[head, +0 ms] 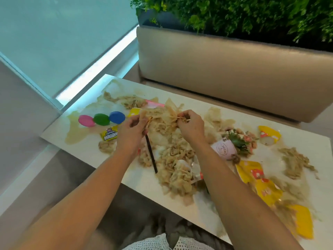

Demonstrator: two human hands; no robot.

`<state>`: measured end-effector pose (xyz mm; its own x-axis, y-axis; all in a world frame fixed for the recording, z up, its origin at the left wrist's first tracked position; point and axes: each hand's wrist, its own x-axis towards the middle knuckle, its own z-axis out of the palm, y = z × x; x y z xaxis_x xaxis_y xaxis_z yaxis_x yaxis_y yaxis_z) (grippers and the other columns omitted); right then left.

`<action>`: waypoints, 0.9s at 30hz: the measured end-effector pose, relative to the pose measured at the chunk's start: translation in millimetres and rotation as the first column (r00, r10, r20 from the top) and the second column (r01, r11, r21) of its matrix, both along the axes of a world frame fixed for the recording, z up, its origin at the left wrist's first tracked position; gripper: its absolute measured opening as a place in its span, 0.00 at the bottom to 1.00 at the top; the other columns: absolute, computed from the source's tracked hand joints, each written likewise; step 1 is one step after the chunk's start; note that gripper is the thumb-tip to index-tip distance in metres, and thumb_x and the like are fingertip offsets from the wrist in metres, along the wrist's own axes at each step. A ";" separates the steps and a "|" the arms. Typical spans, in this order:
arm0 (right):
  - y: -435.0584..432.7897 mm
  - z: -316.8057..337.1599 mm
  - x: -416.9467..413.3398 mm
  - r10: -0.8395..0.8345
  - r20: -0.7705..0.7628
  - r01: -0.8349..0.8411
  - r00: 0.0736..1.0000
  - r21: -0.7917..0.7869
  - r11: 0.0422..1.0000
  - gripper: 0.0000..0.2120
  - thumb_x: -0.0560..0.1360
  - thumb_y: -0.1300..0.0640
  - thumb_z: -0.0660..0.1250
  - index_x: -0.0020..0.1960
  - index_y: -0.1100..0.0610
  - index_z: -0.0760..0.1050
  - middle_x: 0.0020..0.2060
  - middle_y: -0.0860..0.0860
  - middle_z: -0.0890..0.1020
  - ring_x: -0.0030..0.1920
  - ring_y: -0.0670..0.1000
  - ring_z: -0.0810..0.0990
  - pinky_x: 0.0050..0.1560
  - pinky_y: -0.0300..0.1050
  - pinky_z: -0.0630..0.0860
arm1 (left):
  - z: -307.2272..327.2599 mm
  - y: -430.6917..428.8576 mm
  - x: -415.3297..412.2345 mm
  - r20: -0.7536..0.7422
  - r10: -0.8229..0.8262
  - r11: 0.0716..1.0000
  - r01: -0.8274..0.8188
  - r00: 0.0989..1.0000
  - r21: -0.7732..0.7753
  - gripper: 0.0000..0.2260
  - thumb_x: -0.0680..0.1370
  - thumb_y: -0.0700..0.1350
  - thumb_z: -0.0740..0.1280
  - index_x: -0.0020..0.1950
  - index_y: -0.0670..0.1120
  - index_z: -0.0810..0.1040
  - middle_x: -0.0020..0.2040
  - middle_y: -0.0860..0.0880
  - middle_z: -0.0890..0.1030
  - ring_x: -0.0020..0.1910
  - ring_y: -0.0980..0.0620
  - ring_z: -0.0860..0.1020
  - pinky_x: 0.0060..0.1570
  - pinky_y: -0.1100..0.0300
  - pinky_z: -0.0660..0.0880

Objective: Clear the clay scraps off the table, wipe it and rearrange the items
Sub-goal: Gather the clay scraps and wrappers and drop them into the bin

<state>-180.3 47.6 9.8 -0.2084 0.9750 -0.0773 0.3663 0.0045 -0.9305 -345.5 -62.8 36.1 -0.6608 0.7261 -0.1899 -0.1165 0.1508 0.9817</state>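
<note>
Both of my hands pinch one thin, crumpled clay sheet (pixel 163 117) over the middle of the white table (pixel 86 159): left hand (pixel 131 131) curled on its left edge, right hand (pixel 191 124) curled on its right. Below it lies a heap of clay scraps (pixel 175 166), a black stick (pixel 151 156) slanting across them from under my left hand. Left of that, a pink tub (pixel 86 121), green tub (pixel 101 119) and blue tub (pixel 117 117) sit in a touching row. To the right are a pink flower pot (pixel 224 150) and yellow wrappers (pixel 252 171).

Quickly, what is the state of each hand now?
Left hand: pinches one end of the clay sheet.
Right hand: pinches its other end.
</note>
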 end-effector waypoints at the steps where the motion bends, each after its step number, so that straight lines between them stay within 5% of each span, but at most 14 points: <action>1: -3.4 -0.4 -14.3 0.011 0.010 -0.011 1.000 -0.011 1.000 0.05 0.77 0.60 0.68 0.50 0.52 0.79 0.47 0.44 0.82 0.50 0.51 0.82 0.50 0.51 0.81 | 0.8 -4.5 -16.7 -0.007 0.000 1.000 0.000 1.000 -0.006 0.11 0.80 0.50 0.73 0.58 0.45 0.85 0.43 0.52 0.84 0.41 0.55 0.81 0.44 0.60 0.78; 7: -14.1 -1.2 -75.5 0.067 0.009 -0.067 0.998 -0.056 0.996 0.04 0.78 0.61 0.68 0.51 0.54 0.80 0.47 0.48 0.82 0.49 0.50 0.82 0.40 0.38 0.75 | 3.5 -18.4 -81.0 0.051 0.077 0.997 -0.078 0.996 0.015 0.12 0.81 0.48 0.72 0.58 0.40 0.83 0.40 0.52 0.83 0.38 0.57 0.79 0.46 0.58 0.79; 11: -15.9 -6.9 -106.2 0.146 -0.018 -0.147 0.989 -0.094 0.985 0.05 0.77 0.60 0.69 0.47 0.51 0.79 0.46 0.47 0.83 0.49 0.51 0.84 0.51 0.51 0.82 | 3.9 -29.8 -97.4 0.096 0.165 0.986 -0.167 0.982 0.012 0.13 0.81 0.47 0.72 0.62 0.40 0.82 0.47 0.47 0.84 0.40 0.55 0.80 0.43 0.62 0.79; 17: -32.4 -7.2 -149.4 0.285 -0.094 -0.296 0.954 -0.142 0.944 0.06 0.72 0.59 0.69 0.45 0.49 0.80 0.46 0.51 0.83 0.46 0.55 0.85 0.48 0.60 0.84 | 20.2 -62.7 -123.6 0.112 0.301 0.952 -0.306 0.947 0.031 0.12 0.80 0.47 0.73 0.60 0.42 0.83 0.48 0.47 0.83 0.40 0.55 0.80 0.45 0.62 0.79; 27: -98.6 -4.6 -255.8 0.504 -0.193 -0.534 0.842 -0.163 0.830 0.06 0.73 0.63 0.68 0.48 0.56 0.80 0.43 0.55 0.83 0.44 0.54 0.87 0.50 0.57 0.84 | 6.1 -166.0 -203.7 0.171 0.584 0.801 -0.598 0.793 0.038 0.11 0.80 0.42 0.72 0.62 0.42 0.83 0.57 0.41 0.85 0.50 0.49 0.82 0.49 0.57 0.79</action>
<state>-436.1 -51.0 5.2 -0.7021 0.6853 -0.1934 0.2332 -0.0353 -0.9718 -549.1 -228.9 42.2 -0.9366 0.2206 -0.2722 -0.2950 -0.0774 0.9524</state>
